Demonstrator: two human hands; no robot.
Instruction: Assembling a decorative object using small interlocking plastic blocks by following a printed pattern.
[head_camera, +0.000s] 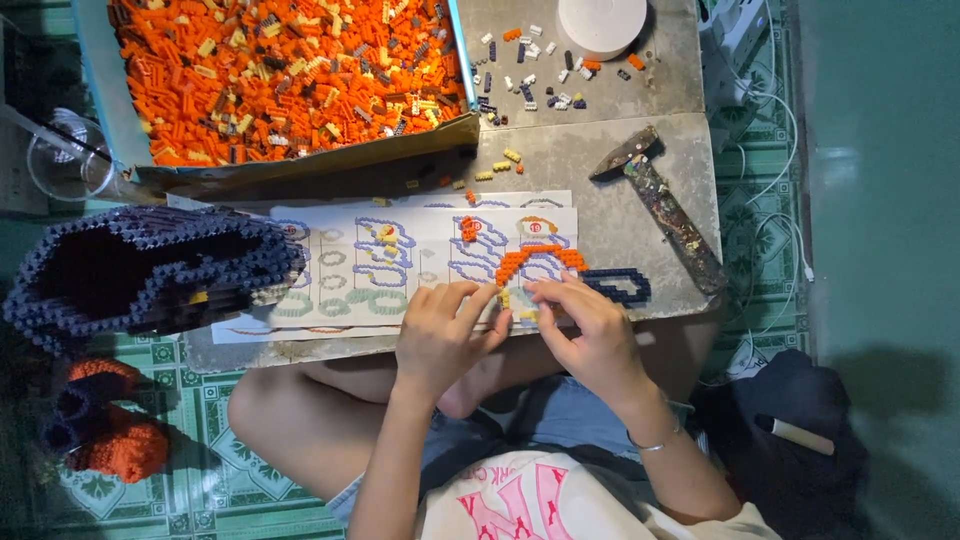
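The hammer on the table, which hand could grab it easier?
Probably the right hand. The hammer lies on the table's right side, up and to the right of that hand. The left hand is farther away, and both hands' fingers are busy at the small brick piece.

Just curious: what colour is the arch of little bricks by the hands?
Orange, the arch of bricks, clearest in the head view.
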